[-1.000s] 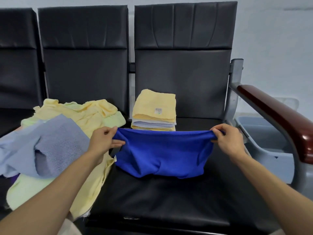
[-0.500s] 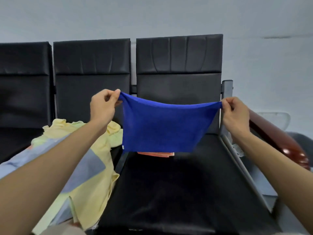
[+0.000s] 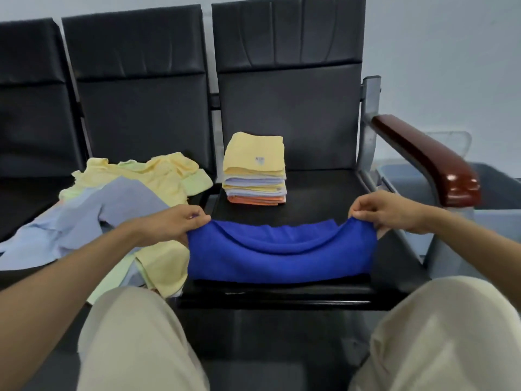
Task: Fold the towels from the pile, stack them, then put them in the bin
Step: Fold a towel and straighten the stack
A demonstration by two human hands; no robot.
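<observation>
A person sits facing a black padded bench (image 3: 324, 190) of joined seats, beige-trousered knees (image 3: 135, 334) at the bottom of the view. A bright blue towel (image 3: 279, 258) lies near the front edge of the right-hand seat, its lower part resting on the cushion and its upper edge lifted and sagging in the middle. The left hand (image 3: 174, 224) grips the blue towel's upper left corner with curled fingers. The right hand (image 3: 386, 211) pinches its upper right corner. Behind the blue towel, near the seat back, stands a neat stack of folded towels (image 3: 255, 170), yellow on top, pale lilac and orange beneath. To the left of the blue towel, on the next seat, sprawls a loose pile of unfolded towels (image 3: 135, 193) in yellow, pale green and lilac-blue, its edge touching the blue towel. To the right of the blue towel a reddish-brown armrest (image 3: 423, 156) juts forward, and beyond it sits a grey bin (image 3: 496, 221).
</observation>
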